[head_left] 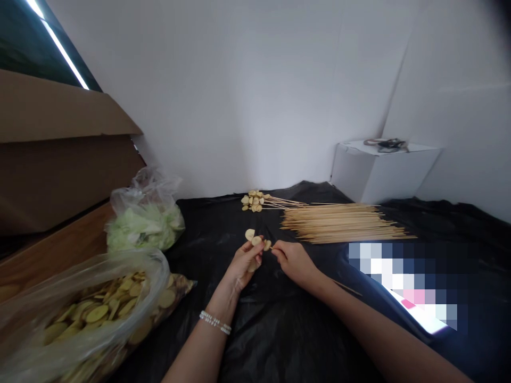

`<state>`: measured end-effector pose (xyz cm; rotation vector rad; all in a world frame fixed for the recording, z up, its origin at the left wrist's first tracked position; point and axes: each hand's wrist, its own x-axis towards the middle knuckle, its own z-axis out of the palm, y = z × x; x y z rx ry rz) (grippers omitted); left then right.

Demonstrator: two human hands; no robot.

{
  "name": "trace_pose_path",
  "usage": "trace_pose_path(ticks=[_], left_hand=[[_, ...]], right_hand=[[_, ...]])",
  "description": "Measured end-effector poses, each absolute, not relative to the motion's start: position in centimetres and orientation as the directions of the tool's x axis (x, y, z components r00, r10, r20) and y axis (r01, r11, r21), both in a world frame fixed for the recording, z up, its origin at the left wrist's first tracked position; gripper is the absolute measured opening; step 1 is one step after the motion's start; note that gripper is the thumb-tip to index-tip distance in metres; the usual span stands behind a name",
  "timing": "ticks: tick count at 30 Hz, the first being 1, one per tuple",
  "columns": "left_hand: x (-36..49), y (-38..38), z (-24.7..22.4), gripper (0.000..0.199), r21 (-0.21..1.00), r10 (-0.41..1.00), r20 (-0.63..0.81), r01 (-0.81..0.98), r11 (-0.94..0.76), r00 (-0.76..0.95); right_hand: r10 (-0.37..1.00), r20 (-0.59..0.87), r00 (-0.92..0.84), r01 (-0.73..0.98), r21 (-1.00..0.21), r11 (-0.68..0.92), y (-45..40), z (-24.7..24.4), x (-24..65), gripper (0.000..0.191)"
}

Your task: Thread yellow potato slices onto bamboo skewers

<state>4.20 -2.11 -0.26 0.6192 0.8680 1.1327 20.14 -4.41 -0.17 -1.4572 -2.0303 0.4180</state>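
My left hand (pixel 245 260) is closed on several pale round slices (pixel 256 241) that look like potato. A bamboo skewer (pixel 347 288) is pinched in my right hand (pixel 293 260), close to the left fingertips; its tail end shows below my right forearm. One slice (pixel 268 245) sits at the skewer's front part, between the two hands. Behind them lies a small pile of loaded skewers (pixel 254 201), their slices bunched at the left end. To its right is a broad bundle of bare bamboo skewers (pixel 343 222).
A large open plastic bag of slices (pixel 96 314) stands at front left. Behind it is a clear bag of pale green pieces (pixel 146 226). A lit phone (pixel 415 306), partly blurred, lies at right. A white box (pixel 359 170) stands at back right, beside the white wall.
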Motion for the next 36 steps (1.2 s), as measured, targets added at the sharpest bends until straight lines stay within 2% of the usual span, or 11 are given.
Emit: trace_pose_path(ticks=[4,7,11,19,23,27,30,33,36], left_hand=[[3.9,-2.1,0.0,0.029,0.753,0.93,-0.289,-0.547,0.367,0.227],[4.0,-2.0,-0.1,0.023,0.781,0.934,-0.282,-0.514,0.356,0.219],[4.0,-1.9,-0.3,0.025,0.804,0.949,-0.251,-0.504,0.315,0.192],[2.2,-0.8,0.1,0.019,0.683,0.971,-0.229,-0.699,0.212,0.071],[2.4,-0.8,-0.1,0.02,0.708,0.973,-0.224,-0.678,0.196,0.048],[3.1,-1.3,-0.5,0.027,0.772,0.961,-0.257,-0.576,0.267,0.101],[3.3,-1.6,-0.7,0.027,0.791,0.948,-0.276,-0.523,0.316,0.156],[3.2,-1.6,-0.8,0.022,0.785,0.947,-0.281,-0.53,0.32,0.155],[3.3,-1.4,-1.0,0.018,0.778,0.944,-0.29,-0.536,0.329,0.159]], right_hand=[[0.931,0.282,-0.233,0.741,-0.569,0.358,-4.5,0.0,20.1,0.02],[0.932,0.274,-0.237,0.745,-0.564,0.356,-4.5,0.1,20.1,0.021],[0.931,0.264,-0.252,0.768,-0.531,0.358,-4.6,0.5,20.2,0.022],[0.911,0.344,-0.228,0.812,-0.449,0.373,-4.3,1.3,21.3,0.019],[0.891,0.401,-0.211,0.819,-0.425,0.385,-3.7,2.2,22.3,0.018],[0.869,0.495,-0.018,0.796,-0.518,0.312,-2.7,3.1,24.1,0.021],[0.855,0.508,0.102,0.749,-0.605,0.271,-2.0,3.6,25.9,0.019],[0.892,0.437,0.114,0.72,-0.655,0.229,-1.4,4.1,27.9,0.017],[0.928,0.37,0.049,0.733,-0.644,0.218,-0.4,4.6,29.2,0.016]])
